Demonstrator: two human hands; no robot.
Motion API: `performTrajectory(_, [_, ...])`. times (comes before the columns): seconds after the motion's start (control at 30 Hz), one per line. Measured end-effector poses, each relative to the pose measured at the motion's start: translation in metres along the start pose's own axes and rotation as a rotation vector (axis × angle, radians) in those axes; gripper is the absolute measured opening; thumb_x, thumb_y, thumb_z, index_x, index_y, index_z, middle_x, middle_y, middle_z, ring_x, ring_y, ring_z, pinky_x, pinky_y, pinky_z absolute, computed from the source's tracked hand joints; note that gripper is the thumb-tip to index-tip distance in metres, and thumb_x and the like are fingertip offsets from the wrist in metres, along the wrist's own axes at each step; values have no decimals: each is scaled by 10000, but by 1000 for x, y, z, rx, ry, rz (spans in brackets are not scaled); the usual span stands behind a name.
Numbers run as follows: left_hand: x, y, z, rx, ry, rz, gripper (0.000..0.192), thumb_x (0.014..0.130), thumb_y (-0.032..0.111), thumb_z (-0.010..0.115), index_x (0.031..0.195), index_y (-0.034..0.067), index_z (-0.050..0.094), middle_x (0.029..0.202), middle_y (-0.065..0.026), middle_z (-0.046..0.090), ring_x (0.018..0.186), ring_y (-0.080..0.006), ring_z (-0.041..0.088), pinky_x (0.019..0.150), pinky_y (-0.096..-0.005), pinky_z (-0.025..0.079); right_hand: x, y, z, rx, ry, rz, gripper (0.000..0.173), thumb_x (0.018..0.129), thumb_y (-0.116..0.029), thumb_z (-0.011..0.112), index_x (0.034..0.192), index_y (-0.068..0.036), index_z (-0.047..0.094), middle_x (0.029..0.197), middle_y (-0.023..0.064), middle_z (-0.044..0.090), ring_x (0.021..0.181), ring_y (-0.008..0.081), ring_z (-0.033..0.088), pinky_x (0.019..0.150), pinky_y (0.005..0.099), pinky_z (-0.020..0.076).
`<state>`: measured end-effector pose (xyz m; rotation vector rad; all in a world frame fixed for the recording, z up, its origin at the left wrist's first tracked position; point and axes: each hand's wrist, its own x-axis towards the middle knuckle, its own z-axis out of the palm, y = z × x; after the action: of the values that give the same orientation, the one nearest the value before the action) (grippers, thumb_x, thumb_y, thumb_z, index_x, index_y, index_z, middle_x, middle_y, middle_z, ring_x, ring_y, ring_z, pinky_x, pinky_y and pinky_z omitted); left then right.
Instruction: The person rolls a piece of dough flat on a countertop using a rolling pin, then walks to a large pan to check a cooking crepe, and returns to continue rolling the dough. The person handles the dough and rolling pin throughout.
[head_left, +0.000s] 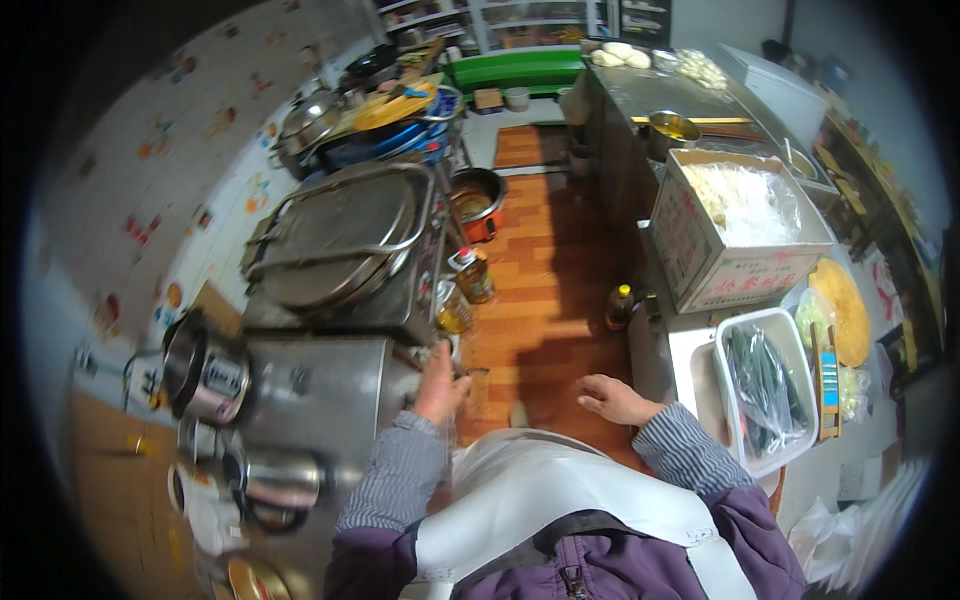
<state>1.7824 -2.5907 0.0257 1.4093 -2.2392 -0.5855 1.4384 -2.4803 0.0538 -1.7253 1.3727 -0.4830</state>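
My left hand (441, 388) hangs over the floor beside the left metal counter (319, 382), empty, its thumb apart from the fingers. My right hand (616, 399) is also empty, its fingers loosely bent, over the wood-patterned floor (536, 300) left of the right-hand counter. A white apron (555, 480) covers my front. Nearest beyond my left hand are an oil bottle (452, 307) and, behind it, a red-capped oil bottle (474, 277). A yellow-capped bottle (620, 307) stands on the floor beyond my right hand.
A cardboard box (720, 277) and a white basin of bagged green vegetables (765, 397) stand at right. On the left are an electric cooker (206, 371), a steel kettle (277, 476) and large round lids (337, 232). An orange pot (480, 217) sits on the floor ahead.
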Motion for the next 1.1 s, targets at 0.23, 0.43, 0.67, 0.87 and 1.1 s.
performTrajectory(0.23, [210,-104,-16,430,-9,-72,726,805,218,704,1386,-47,360,1474,-259,322,1380,-378,291,1156,-466,187,174,33,-82,297,217,133,337,945,-161,583,1225,25,547,1000,158,647,908,236,630,816,330,518])
performTrajectory(0.43, [277,-102,-7,340,-418,-286,644,804,184,690,1342,-11,395,929,-254,645,852,-430,631,727,-504,507,288,65,-190,440,486,249,265,958,-139,560,1183,-1,572,913,41,625,781,108,590,673,251,487])
performTrajectory(0.67, [273,-104,-11,403,108,-325,649,741,231,723,1294,12,466,1271,-209,516,1225,-371,453,1019,-473,355,378,118,-280,666,593,444,240,959,-203,560,1155,-66,590,903,11,632,742,96,593,628,226,463])
performTrajectory(0.87, [300,-81,-41,-41,-9,-777,302,842,303,639,985,46,571,832,-226,635,820,-421,621,691,-493,483,487,178,-271,672,136,462,180,978,-199,534,1121,-99,577,821,-13,619,746,93,607,605,230,462])
performTrajectory(1.1, [304,-3,-174,410,440,-746,397,815,293,725,1119,66,612,943,-163,688,862,-318,676,743,-398,523,604,214,-280,618,-104,371,209,967,-160,557,1146,-56,590,755,-9,582,605,90,524,545,240,438])
